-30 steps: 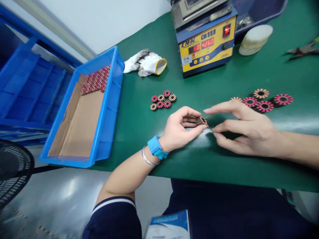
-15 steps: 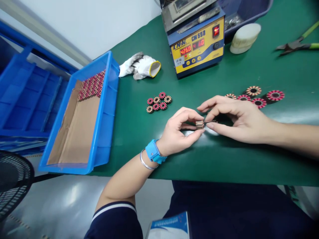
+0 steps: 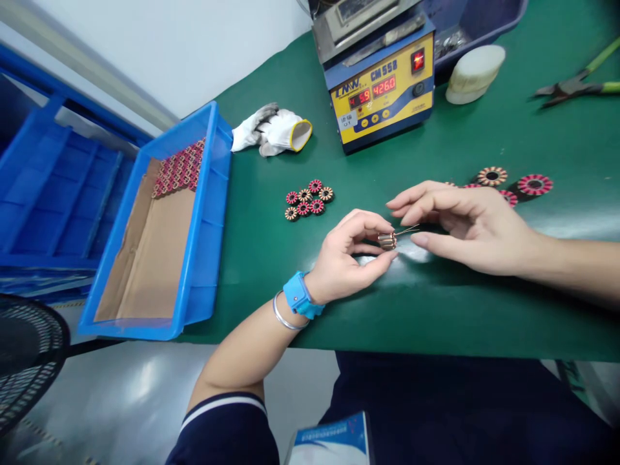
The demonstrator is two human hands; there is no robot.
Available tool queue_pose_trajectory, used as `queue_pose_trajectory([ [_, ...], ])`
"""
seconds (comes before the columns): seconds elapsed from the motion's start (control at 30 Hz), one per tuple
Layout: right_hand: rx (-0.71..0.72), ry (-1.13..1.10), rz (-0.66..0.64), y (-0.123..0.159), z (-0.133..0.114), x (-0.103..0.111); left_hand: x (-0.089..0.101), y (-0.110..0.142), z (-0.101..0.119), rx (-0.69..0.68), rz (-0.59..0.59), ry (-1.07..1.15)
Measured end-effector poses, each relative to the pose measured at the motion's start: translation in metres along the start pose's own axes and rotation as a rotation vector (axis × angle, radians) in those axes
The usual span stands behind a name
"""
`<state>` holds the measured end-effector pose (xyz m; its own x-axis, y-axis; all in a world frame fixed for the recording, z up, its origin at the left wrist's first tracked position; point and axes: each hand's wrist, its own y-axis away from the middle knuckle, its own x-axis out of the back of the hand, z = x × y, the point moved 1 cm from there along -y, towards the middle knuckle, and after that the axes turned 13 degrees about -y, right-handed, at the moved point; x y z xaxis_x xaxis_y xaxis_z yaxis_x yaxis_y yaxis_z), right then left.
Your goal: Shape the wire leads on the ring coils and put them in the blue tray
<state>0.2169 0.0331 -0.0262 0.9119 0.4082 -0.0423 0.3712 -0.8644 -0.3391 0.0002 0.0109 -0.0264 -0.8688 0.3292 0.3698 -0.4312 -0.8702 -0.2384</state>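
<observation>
Right hand [image 3: 467, 226] is moved off the wires [image 3: 407, 230], fingers spread; coil [image 3: 387, 241] is clamped by left hand [image 3: 351, 252], seemingly unfinished; seven coils [image 3: 305, 199] are grouped nearby, bin [image 3: 206, 258] is part-filled.

The worktop [image 3: 264, 316] runs from the frame's centre to its right edge. On its left end sits a bin [image 3: 199, 258], stacked cores [image 3: 179, 169] filling its upper corner (cardboard [image 3: 157, 258] covers the rest). Right of the bin lie gloves [image 3: 278, 131], with loose cores [image 3: 304, 203] below them. The CM 558 unit [image 3: 385, 97] stands at upper centre, a rounded block [image 3: 475, 72] to its right, pliers [image 3: 569, 89] at upper right. Mid-frame, the held core [image 3: 387, 241] lies between left grip [image 3: 349, 253] and right grip [image 3: 477, 226]; behind the latter, more cores [image 3: 502, 176].
</observation>
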Motion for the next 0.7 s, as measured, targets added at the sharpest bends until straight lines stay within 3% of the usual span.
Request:
queue_pose_trajectory([
  [0.2, -0.01, 0.127, -0.035, -0.0013, 0.0012, -0.0009, 0.0029, -0.0007, 0.0014, -0.02, -0.002, -0.057],
  [0.5, 0.013, 0.13, -0.013, -0.0013, 0.0018, -0.0001, 0.0019, -0.0003, -0.0016, -0.048, 0.004, -0.048],
  [0.7, 0.029, 0.112, -0.018, -0.0006, 0.0015, -0.0034, 0.0008, -0.0009, -0.0049, 0.041, -0.012, -0.021],
])
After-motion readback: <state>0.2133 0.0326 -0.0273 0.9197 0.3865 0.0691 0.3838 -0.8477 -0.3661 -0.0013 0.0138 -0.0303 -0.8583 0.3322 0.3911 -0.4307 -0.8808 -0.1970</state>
